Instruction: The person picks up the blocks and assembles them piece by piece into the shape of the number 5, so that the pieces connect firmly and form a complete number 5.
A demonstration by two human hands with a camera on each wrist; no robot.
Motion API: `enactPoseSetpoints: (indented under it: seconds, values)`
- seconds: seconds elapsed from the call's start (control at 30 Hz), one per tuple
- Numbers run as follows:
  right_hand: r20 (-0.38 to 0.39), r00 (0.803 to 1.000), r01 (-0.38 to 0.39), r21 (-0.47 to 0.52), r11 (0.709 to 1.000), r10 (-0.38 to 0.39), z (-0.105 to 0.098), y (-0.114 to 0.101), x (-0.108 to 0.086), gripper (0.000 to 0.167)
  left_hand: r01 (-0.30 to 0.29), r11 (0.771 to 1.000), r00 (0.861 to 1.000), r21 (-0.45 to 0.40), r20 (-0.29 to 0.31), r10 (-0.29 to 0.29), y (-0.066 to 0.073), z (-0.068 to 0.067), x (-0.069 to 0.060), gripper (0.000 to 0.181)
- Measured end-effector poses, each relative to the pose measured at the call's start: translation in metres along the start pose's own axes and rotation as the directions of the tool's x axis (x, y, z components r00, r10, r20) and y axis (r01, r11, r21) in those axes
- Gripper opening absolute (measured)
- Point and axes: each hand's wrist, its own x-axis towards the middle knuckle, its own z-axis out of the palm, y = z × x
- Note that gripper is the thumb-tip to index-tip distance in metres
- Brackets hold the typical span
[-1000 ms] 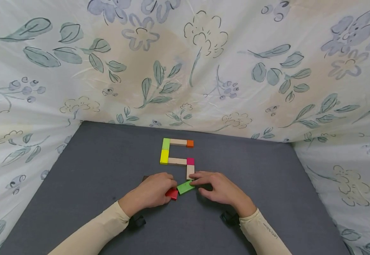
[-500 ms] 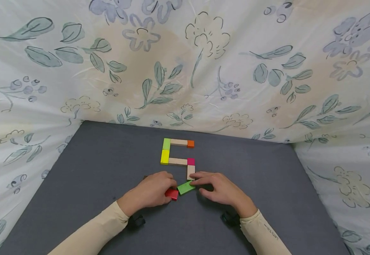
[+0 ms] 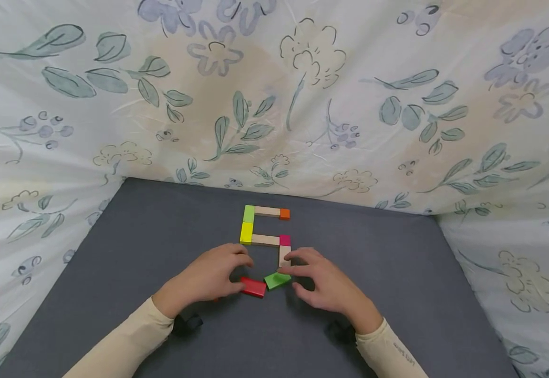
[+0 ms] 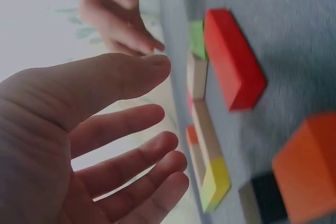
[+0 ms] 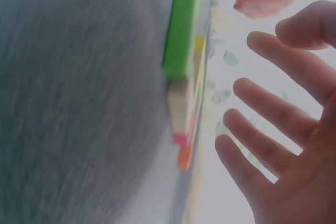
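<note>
My left hand [image 3: 213,272] hovers over the left end of a red block [image 3: 254,287], its fingers spread and holding nothing. In the left wrist view the thumb and fingers stand apart from that red block [image 4: 233,59]. A green block [image 3: 277,280] lies slanted at the red block's right end. Above and beside it is my right hand [image 3: 326,281], with fingers loosely extended; the right wrist view shows them off the green block [image 5: 181,30]. A plain wooden block [image 3: 284,256], partly behind right fingers, runs up from the green one to a pink block [image 3: 285,240].
Farther up the dark table [image 3: 373,247], the line continues with a wooden block [image 3: 265,240], a yellow block [image 3: 247,233], a light green block [image 3: 249,213], another wooden block [image 3: 267,211] and an orange block [image 3: 285,214]. Near my left hand lie a larger orange block [image 4: 310,169] and a dark block [image 4: 265,198].
My left hand has let go of the red block and moved left and up, uncovering more of it. My right fingers have lifted off the green block. The blocks look nearly unmoved.
</note>
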Motion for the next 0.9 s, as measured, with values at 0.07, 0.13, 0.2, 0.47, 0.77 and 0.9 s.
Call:
enactPoseSetpoints:
  seconds: [0.07, 0.13, 0.2, 0.47, 0.77, 0.9]
  values:
    - [0.000, 1.000, 0.030, -0.022, 0.999, -0.030, 0.002, -0.008, 0.001, 0.041, 0.014, 1.000, 1.000, -0.012, 0.000, -0.014, -0.004, -0.004, -0.005, 0.039]
    - [0.009, 0.998, 0.059, -0.035, 0.998, -0.059, 0.004, -0.016, 0.001, 0.042, 0.033, 0.999, 0.999, -0.018, 0.008, -0.033, -0.008, -0.007, -0.010, 0.040]
    - [0.020, 0.997, 0.081, -0.051, 0.995, -0.080, 0.007, -0.023, 0.002, 0.043, 0.041, 0.999, 0.999, -0.020, 0.021, -0.041, -0.013, -0.009, -0.016, 0.040]
    - [0.084, 0.990, 0.120, -0.095, 0.988, -0.113, 0.019, -0.034, 0.005, 0.045, 0.018, 0.998, 0.998, -0.058, 0.067, -0.014, -0.024, -0.006, -0.037, 0.030]
    - [0.130, 0.987, 0.112, -0.133, 0.985, -0.094, 0.027, -0.035, 0.004, 0.045, 0.026, 0.999, 0.994, -0.037, 0.104, -0.022, -0.027, 0.005, -0.048, 0.028]
    - [0.136, 0.986, 0.114, -0.147, 0.983, -0.094, 0.029, -0.035, 0.004, 0.044, 0.005, 0.999, 0.995, -0.044, 0.100, -0.001, -0.027, 0.009, -0.050, 0.026]
